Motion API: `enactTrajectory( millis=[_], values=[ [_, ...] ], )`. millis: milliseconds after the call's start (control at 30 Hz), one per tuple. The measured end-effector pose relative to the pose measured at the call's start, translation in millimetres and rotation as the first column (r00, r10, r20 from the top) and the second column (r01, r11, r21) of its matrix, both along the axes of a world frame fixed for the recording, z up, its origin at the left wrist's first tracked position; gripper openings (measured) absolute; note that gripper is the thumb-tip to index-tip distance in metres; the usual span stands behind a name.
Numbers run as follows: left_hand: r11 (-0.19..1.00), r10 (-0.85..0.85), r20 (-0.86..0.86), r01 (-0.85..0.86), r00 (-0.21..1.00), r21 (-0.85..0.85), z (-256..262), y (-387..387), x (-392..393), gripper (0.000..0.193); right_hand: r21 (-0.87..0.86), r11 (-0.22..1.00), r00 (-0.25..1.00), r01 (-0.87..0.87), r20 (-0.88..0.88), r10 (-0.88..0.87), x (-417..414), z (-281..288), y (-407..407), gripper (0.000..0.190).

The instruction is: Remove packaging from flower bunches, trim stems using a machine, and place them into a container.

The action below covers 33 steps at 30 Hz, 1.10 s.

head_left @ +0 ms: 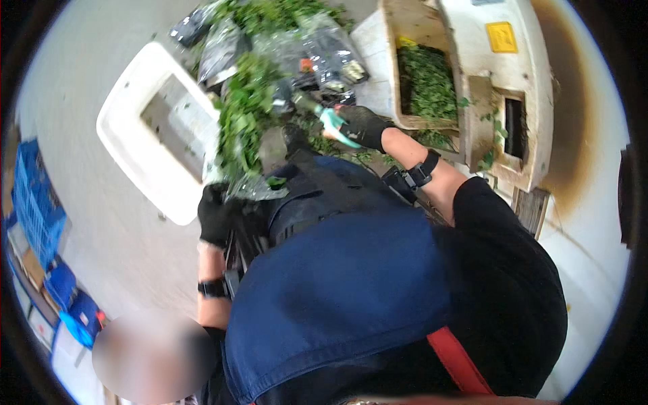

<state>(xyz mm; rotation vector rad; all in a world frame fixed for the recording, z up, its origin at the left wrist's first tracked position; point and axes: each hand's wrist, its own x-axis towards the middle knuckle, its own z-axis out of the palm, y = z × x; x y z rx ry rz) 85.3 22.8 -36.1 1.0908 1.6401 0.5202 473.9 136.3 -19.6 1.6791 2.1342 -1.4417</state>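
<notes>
Both hands wear dark gloves. My right hand (360, 126) is closed on a tool with a pale turquoise handle (334, 121), blurred, whose exact kind I cannot tell. My left hand (215, 215) is at the lower end of a bunch of leafy greens (245, 116) with clear plastic wrap (258, 187) around its base; the fingers are partly hidden. The leaves point away from me. Beyond the hands lie plastic-wrapped bundles (329, 50) and more loose greens (273, 15) on the floor.
A white tub (131, 167) with leaf bits stands at left. At right are an open foam box (395, 66) holding greens (428, 81) and a further foam box (534, 91). Blue crates (38, 197) stand far left. A blurred patch covers something at lower left.
</notes>
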Motion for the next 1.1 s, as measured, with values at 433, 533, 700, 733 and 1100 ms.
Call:
enactTrajectory(
  millis=[433, 533, 700, 733, 1100],
  values=[
    [0.993, -0.031, -0.253, 0.0, 0.967, -0.122, 3, 6, 4, 0.039, -0.728, -0.393, -0.648, 0.563, -0.093, -0.756, 280, -133, 13, 0.03],
    [0.974, -0.196, -0.464, 0.115, 0.864, -0.197, 7, 11, 9, 0.039, -0.639, -0.442, -0.61, 0.63, -0.054, -0.791, 315, -179, 8, 0.03],
    [0.94, 0.102, -0.246, -0.175, 0.964, -0.294, -1, 16, 12, 0.038, -0.533, -0.483, -0.575, 0.695, -0.007, -0.818, 357, -266, 14, 0.03],
    [0.93, 0.133, -0.232, -0.203, 0.964, -0.307, -4, 17, 12, 0.038, -0.525, -0.471, -0.557, 0.709, -0.007, -0.831, 363, -281, 26, 0.03],
    [0.892, 0.269, -0.132, -0.299, 0.954, -0.34, -11, 47, 8, 0.039, -0.647, -0.216, -0.478, 0.732, -0.261, -0.839, 385, -325, 131, 0.032]
  ],
)
